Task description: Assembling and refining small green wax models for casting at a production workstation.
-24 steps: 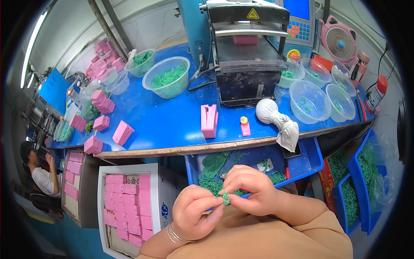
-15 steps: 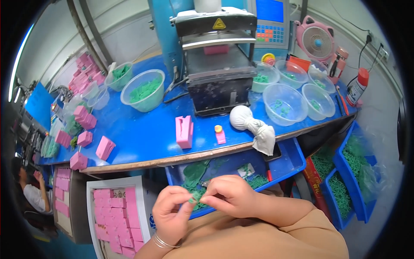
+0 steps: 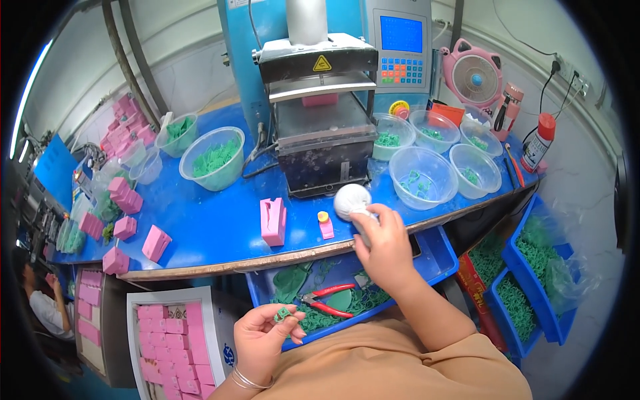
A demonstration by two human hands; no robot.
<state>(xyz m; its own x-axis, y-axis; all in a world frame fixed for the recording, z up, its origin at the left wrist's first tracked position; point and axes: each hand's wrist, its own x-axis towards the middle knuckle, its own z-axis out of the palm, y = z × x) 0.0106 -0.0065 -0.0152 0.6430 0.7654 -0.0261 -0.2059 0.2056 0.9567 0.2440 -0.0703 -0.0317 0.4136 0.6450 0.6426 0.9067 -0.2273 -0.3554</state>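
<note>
My left hand (image 3: 261, 339) pinches a small green molded piece (image 3: 283, 313) above the blue drawer (image 3: 437, 261). At the bench edge my right hand (image 3: 389, 252) closes round the gathered neck of a white cloth pouch (image 3: 351, 199) with a round, ball-like end. Red-handled side cutters (image 3: 331, 291) lie in the drawer on loose green scraps (image 3: 317, 321). To the left of the pouch stand a small pink piece with a yellow top (image 3: 325, 227) and a pink block with a slot (image 3: 273, 223).
A press (image 3: 325, 147) stands at the back of the blue bench (image 3: 200, 227). Clear bowls (image 3: 423, 180) with green pieces flank it. Pink blocks (image 3: 157, 244) sit left; a box of pink blocks (image 3: 175, 347) is below. Blue trays (image 3: 517, 303) of green pieces stand right. A person (image 3: 50, 303) sits far left.
My right hand has left the drawer and moved up to the white pouch. The cutters now lie in view in the drawer. My left hand stays low with the green piece. The view has shifted slightly.
</note>
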